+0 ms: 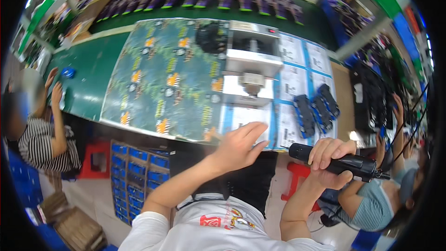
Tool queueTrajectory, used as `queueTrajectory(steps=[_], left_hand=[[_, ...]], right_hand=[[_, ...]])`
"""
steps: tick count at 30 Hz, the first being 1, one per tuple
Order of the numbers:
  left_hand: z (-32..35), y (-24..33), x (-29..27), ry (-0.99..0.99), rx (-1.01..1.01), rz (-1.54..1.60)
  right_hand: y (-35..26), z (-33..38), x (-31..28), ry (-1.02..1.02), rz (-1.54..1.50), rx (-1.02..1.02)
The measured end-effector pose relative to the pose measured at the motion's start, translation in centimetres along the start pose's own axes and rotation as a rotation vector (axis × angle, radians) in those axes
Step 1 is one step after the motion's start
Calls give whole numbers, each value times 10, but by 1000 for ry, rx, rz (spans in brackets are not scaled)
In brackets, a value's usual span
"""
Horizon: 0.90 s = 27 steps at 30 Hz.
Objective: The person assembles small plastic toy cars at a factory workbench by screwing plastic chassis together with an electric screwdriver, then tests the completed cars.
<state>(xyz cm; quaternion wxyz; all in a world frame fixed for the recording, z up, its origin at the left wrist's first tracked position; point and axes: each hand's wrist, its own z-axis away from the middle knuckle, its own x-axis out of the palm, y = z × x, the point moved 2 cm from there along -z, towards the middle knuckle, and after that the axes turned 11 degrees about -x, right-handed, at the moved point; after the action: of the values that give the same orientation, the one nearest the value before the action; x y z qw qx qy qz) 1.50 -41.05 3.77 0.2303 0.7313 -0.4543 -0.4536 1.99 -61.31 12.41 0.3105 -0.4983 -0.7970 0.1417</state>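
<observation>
Crosswise, the right hand [327, 161] grips a black cylindrical tool [360, 166], its long axis pointing its thin tip toward the left hand [239, 145], empty with thumb spread; beyond, nearer the right hand, lie blue-black parts [320, 113].

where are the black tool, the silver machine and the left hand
Black tool [360, 166]: head view, on the rear part of its body.
Silver machine [254, 61]: head view, on the pale panel near its middle.
Left hand [237, 148]: head view, on the back of the hand.
</observation>
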Motion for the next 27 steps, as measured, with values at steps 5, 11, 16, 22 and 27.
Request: queueTrajectory(steps=[5,11,16,22,27], left_hand=[[-64,20,95,-104,-243,-78],[-90,23,129,-242,-341,-242],[-59,18,127,-173,-578,691],[-21,17,15,-197,-653,891],[-1,-17,-46,154,-719,1233]], right_hand=[[-52,5,-32,22,69,-81],[-63,17,-56,125,56,-63],[-66,13,-62,143,73,-65],[-66,-9,-43,189,72,-148],[-5,-47,14,85,-109,-241]])
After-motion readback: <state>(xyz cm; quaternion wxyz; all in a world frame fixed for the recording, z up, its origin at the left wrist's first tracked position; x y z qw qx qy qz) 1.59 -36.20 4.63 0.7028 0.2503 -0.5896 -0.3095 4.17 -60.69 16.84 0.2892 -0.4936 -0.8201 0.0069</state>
